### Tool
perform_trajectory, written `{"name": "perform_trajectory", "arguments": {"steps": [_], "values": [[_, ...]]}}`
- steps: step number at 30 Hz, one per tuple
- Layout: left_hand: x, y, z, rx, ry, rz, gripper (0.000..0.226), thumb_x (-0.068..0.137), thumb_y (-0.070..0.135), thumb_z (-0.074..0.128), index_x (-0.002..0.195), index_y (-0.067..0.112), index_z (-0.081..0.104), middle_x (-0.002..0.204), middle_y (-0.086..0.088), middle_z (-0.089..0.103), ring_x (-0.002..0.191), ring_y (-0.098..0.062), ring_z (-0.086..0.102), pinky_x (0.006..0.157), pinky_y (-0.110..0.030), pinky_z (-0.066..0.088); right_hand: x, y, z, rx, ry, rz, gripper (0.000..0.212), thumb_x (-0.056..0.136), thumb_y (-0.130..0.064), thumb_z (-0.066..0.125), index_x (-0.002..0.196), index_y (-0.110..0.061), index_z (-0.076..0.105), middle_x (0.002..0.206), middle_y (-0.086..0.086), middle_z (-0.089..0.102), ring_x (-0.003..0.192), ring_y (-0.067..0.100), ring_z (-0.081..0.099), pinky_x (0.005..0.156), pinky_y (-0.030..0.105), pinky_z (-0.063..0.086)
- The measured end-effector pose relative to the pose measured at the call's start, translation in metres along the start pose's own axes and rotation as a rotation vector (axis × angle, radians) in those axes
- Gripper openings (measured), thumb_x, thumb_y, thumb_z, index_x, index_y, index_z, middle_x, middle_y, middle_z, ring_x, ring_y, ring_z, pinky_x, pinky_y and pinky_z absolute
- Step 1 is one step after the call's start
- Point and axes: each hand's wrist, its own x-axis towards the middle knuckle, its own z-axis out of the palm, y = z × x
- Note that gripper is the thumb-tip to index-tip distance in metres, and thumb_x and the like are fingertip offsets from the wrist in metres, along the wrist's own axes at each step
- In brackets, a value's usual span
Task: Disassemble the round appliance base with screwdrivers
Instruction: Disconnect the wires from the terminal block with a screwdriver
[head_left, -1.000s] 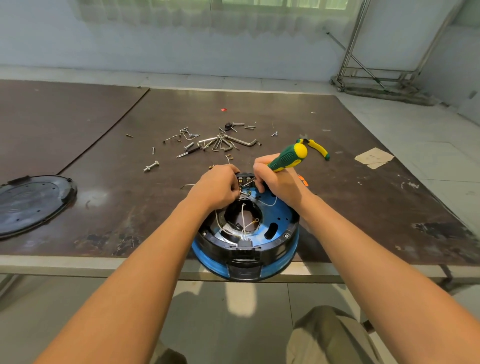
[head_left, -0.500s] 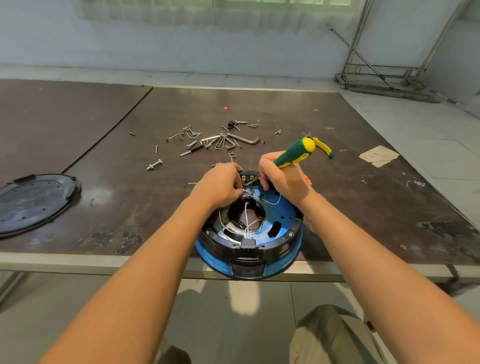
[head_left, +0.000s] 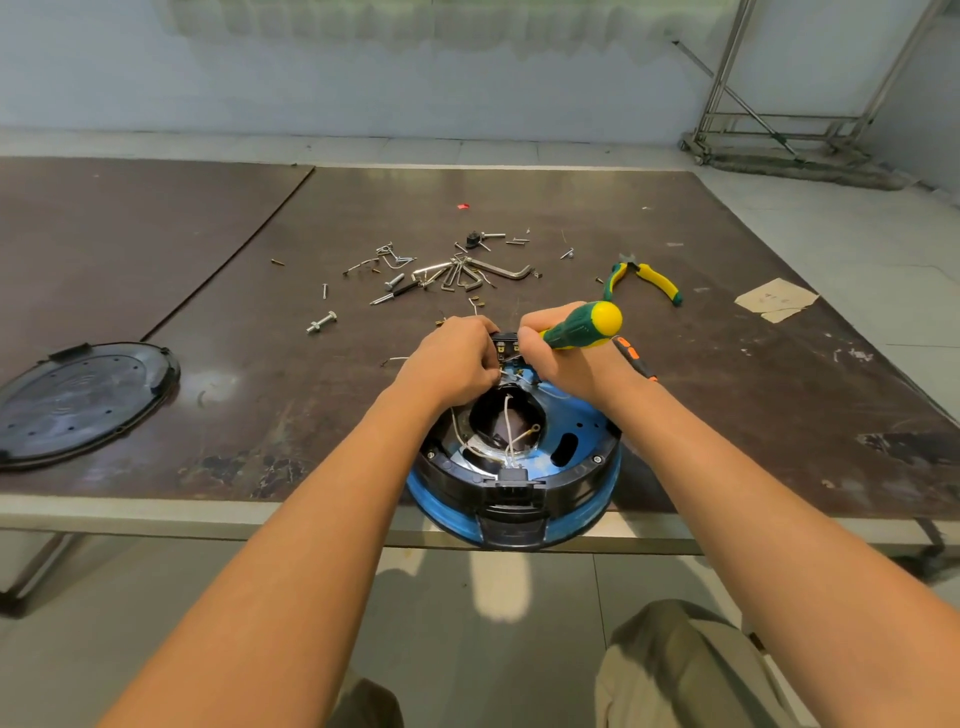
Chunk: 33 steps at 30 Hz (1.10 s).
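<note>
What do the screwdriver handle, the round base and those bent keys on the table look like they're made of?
Screwdriver handle: green and yellow with dark grooves, fairly matt, probably rubbery plastic. Base: glossy blue and black moulded shell, likely plastic; the inner ring glints like metal. Keys: silvery with bright highlights, almost certainly steel.

Base (head_left: 519, 483) at table (head_left: 727, 395) near edge; pliers (head_left: 647, 280) behind; cover (head_left: 78, 400) left.
</note>
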Motion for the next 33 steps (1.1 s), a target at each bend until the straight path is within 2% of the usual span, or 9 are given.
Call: {"name": "perform_trajectory", "arguments": {"steps": [3,5,9,12,16,21,25,27,33], "values": [[0.001,0.0,0.001,-0.002,-0.007,0.005,0.014,0.086,0.019,0.068,0.079,0.017,0.079,0.139,0.007,0.055,0.102,-0.018,0.061,0.074,-0.029,0.043,-0.001,-0.004,-0.001,-0.009,-0.006,0.002,0.039,0.098,0.007,0.052,0.06,0.006,0.045,0.057,0.009,0.037,0.049,0.003,0.035,0.05,0.017,0.027],[0.001,0.001,0.001,-0.008,-0.005,0.002,0.013,0.086,0.019,0.069,0.078,0.017,0.079,0.138,0.008,0.055,0.102,-0.018,0.061,0.073,-0.03,0.043,0.0,-0.006,-0.002,0.024,0.003,0.017,0.037,0.098,0.007,0.05,0.062,0.013,0.047,0.059,0.023,0.04,0.053,0.007,0.036,0.053,0.028,0.032],[0.001,0.0,0.004,-0.003,0.019,-0.011,0.012,0.085,0.02,0.069,0.079,0.018,0.078,0.137,0.01,0.056,0.104,-0.019,0.061,0.077,-0.031,0.046,0.002,-0.001,-0.002,0.176,0.053,0.072,0.041,0.099,0.006,0.045,0.059,0.009,0.049,0.059,0.034,0.053,0.053,0.024,0.047,0.056,0.035,0.043],[0.001,0.001,0.004,0.007,0.03,-0.02,0.011,0.084,0.021,0.069,0.078,0.019,0.078,0.135,0.011,0.057,0.102,-0.019,0.062,0.074,-0.03,0.043,0.005,0.007,0.0,0.29,0.076,0.109,0.044,0.1,0.002,0.044,0.057,0.0,0.046,0.05,0.025,0.05,0.05,0.025,0.047,0.056,0.026,0.045],[0.002,0.0,0.004,0.011,0.025,-0.02,0.011,0.084,0.022,0.069,0.079,0.019,0.079,0.135,0.011,0.057,0.102,-0.019,0.062,0.075,-0.029,0.043,0.012,0.015,0.003,0.399,0.144,0.172,0.041,0.094,-0.011,0.047,0.054,-0.017,0.04,0.043,-0.008,0.042,0.046,0.026,0.047,0.049,0.021,0.041],[0.001,0.001,0.002,0.002,-0.009,-0.014,0.011,0.085,0.018,0.069,0.081,0.019,0.079,0.141,0.009,0.054,0.106,-0.018,0.06,0.076,-0.03,0.043,0.015,0.016,0.002,0.394,0.167,0.206,0.038,0.091,-0.014,0.048,0.054,-0.02,0.041,0.042,-0.008,0.04,0.047,0.026,0.046,0.053,0.029,0.044],[0.0,0.003,0.001,0.005,-0.017,-0.012,0.015,0.083,0.008,0.065,0.076,0.02,0.071,0.135,0.004,0.059,0.104,-0.021,0.062,0.079,-0.031,0.049,0.009,0.013,0.0,0.26,0.081,0.079,0.044,0.097,0.003,0.048,0.055,-0.009,0.042,0.049,0.012,0.042,0.048,0.021,0.044,0.05,0.027,0.039],[0.0,0.002,0.001,0.019,-0.025,-0.007,0.02,0.081,0.003,0.062,0.075,0.02,0.07,0.134,0.005,0.058,0.101,-0.023,0.061,0.076,-0.032,0.047,0.007,0.009,0.002,0.137,0.005,0.025,0.042,0.094,0.006,0.05,0.056,-0.011,0.04,0.053,0.004,0.039,0.048,0.004,0.038,0.049,0.017,0.031],[-0.001,0.002,0.0,0.035,-0.036,0.003,0.023,0.081,-0.001,0.063,0.073,0.019,0.07,0.14,0.003,0.054,0.106,-0.027,0.059,0.083,-0.036,0.05,0.006,0.008,0.006,0.028,-0.043,-0.034,0.046,0.096,0.008,0.053,0.057,-0.011,0.037,0.055,-0.004,0.033,0.048,0.004,0.037,0.049,0.013,0.026]]}}
